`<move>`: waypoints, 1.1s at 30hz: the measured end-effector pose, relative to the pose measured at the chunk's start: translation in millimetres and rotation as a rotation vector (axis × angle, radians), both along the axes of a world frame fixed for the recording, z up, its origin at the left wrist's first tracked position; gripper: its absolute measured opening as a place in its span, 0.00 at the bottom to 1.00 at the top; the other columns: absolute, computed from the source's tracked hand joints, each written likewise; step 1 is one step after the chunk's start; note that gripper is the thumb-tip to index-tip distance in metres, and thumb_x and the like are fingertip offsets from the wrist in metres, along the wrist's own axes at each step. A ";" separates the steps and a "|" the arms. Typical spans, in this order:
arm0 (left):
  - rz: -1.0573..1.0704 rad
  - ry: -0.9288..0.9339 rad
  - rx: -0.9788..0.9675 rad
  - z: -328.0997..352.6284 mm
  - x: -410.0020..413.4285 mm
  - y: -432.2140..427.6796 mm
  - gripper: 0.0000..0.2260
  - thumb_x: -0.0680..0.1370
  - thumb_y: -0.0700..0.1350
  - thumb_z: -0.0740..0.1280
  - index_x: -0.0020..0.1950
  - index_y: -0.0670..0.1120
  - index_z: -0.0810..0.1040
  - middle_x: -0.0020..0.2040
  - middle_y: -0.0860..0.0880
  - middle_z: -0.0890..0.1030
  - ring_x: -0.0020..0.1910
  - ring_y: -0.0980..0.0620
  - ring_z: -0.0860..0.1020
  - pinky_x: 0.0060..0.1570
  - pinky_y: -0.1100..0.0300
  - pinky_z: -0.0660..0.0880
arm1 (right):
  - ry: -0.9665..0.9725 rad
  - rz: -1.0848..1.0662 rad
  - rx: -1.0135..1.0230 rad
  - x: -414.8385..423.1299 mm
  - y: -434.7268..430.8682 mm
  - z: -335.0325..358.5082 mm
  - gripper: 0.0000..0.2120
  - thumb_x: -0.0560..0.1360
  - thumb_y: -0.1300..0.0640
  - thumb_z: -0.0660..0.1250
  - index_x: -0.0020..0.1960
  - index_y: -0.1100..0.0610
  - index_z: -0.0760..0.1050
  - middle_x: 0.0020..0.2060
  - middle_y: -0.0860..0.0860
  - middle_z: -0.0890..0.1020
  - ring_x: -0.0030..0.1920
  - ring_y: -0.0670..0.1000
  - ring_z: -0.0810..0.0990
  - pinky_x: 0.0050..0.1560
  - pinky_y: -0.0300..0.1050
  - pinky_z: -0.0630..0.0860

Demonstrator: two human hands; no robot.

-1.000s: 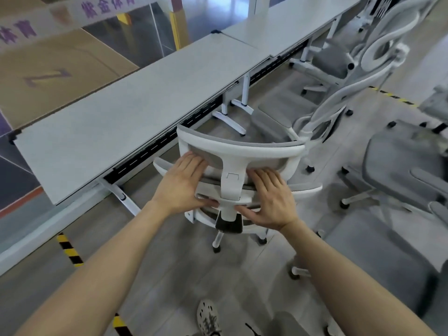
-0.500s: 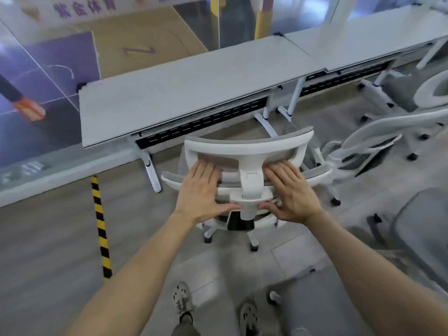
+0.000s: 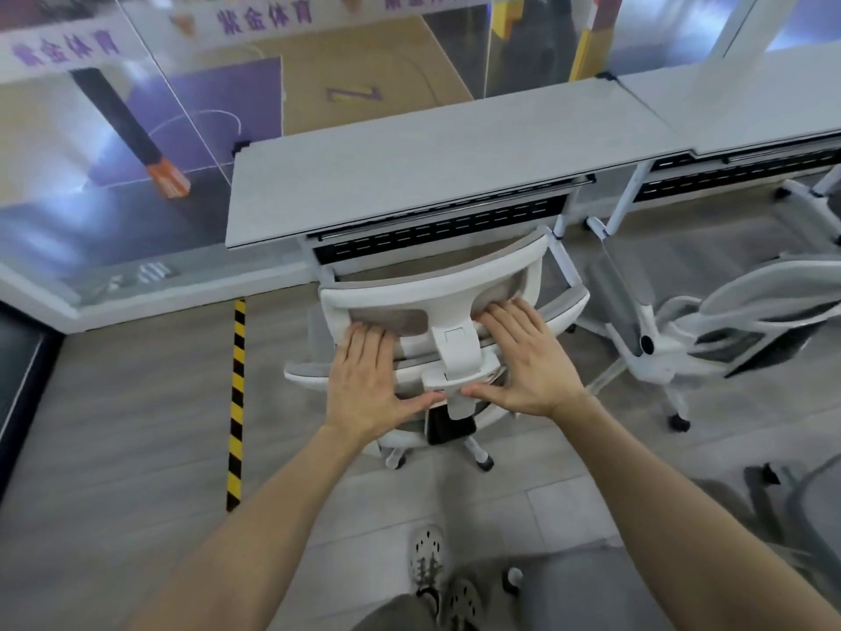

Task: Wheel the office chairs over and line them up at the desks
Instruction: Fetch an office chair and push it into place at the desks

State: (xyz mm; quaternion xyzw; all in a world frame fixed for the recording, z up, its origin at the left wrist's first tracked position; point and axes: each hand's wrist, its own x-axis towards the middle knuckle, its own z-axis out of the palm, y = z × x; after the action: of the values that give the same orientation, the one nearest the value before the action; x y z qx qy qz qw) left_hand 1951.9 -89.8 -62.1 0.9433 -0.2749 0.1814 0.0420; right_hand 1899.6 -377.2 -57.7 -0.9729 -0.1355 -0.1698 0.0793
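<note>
Now both hands lie flat on back of white office chair (image 3: pixel 432 281). Left hand (image 3: pixel 368 384) presses left of centre spine, right hand (image 3: pixel 523 362) presses right of it. Fingers straight, thumbs spread inward, nothing gripped.

Chair faces desk (image 3: pixel 432 166), headrest just short of desk's near edge, about mid-length.

Bare floor left of chair up to yellow-black tape strip (image 3: pixel 237 403).

Right side tighter: second white chair (image 3: pixel 728 321) stands near desk's right legs.

Grey chair seat (image 3: pixel 614 589) sits just beside shoes (image 3: pixel 428 557).

Neighbouring desk (image 3: pixel 751 107) abuts desk's right edge.
</note>
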 end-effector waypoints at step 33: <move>-0.087 -0.127 -0.173 -3.8 56.6 35.5 0.45 0.70 0.80 0.71 0.64 0.40 0.83 0.62 0.40 0.82 0.66 0.36 0.80 0.83 0.41 0.65 | -0.085 -0.021 -0.032 49.3 42.6 -2.2 0.51 0.73 0.19 0.66 0.73 0.63 0.77 0.68 0.57 0.80 0.72 0.63 0.77 0.83 0.65 0.63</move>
State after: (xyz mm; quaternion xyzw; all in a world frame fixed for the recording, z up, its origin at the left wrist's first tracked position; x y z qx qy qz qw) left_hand 2008.5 -54.2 -65.9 0.9098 -0.3012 0.2619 0.1137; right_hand 1948.8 -334.6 -59.9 -0.9673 -0.1314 -0.2095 0.0560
